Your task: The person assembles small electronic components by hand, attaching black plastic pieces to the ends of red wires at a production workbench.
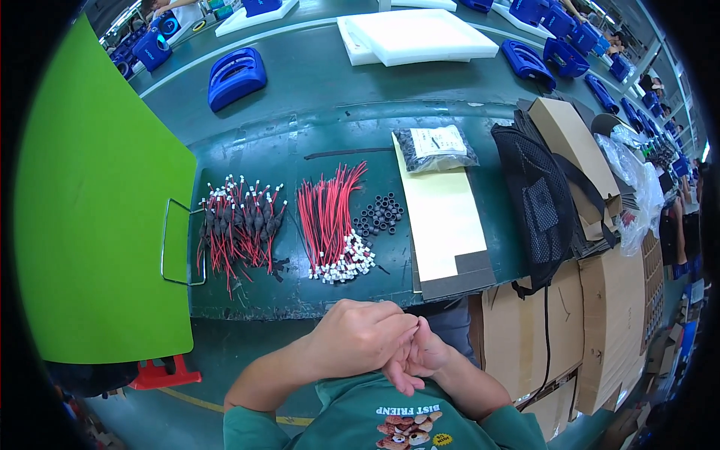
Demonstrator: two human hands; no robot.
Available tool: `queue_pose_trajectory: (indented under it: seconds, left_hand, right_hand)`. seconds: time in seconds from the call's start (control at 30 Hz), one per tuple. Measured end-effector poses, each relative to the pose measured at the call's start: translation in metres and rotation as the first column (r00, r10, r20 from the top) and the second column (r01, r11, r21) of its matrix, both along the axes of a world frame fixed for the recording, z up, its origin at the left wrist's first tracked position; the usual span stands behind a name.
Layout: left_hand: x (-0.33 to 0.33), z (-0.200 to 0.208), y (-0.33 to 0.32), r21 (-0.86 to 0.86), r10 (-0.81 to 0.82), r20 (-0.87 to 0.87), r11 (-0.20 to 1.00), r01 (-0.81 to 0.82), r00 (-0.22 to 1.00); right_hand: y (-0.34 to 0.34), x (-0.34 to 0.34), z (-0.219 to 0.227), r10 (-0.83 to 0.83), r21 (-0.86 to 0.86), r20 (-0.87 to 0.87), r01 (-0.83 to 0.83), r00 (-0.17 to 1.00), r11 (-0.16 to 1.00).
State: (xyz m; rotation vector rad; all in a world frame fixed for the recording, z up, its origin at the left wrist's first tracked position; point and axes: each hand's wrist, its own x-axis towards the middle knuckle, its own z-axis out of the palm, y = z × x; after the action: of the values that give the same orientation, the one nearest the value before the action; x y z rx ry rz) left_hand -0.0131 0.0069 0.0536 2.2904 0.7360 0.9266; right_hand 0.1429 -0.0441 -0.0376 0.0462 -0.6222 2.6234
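Note:
In front of my chest, past the table's near edge, my two hands meet. My left hand point(358, 339) is closed, its fingers curled over and pinched near the tip of the right thumb; anything between them is hidden. My right hand point(418, 358) lies partly under it, palm showing, fingers stretched out. On the table ahead are a loose bundle of red and black wires with white connectors point(327, 225) and a heap of short black tubes point(380, 214). Left of these lies a bunch of red wires with black lumps point(238, 223) and white connectors.
A bag of black parts point(436, 148) rests on a pale sheet point(442, 217) over dark card. A black mesh bag point(536, 202) hangs by cardboard boxes point(534, 330) at right. A green panel point(105, 210) stands left. Blue housings point(237, 78) and white foam point(420, 37) lie beyond.

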Motion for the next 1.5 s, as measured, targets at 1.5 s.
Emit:
queue_pose_trajectory:
  seconds: [1.5]
  left_hand:
    - [0.008,-0.010,-0.026,0.135,0.049,0.377,0.985,-0.107,0.925]
  right_hand:
    - [-0.005,-0.007,-0.002,0.011,0.128,0.059,-0.018,0.998,0.992]
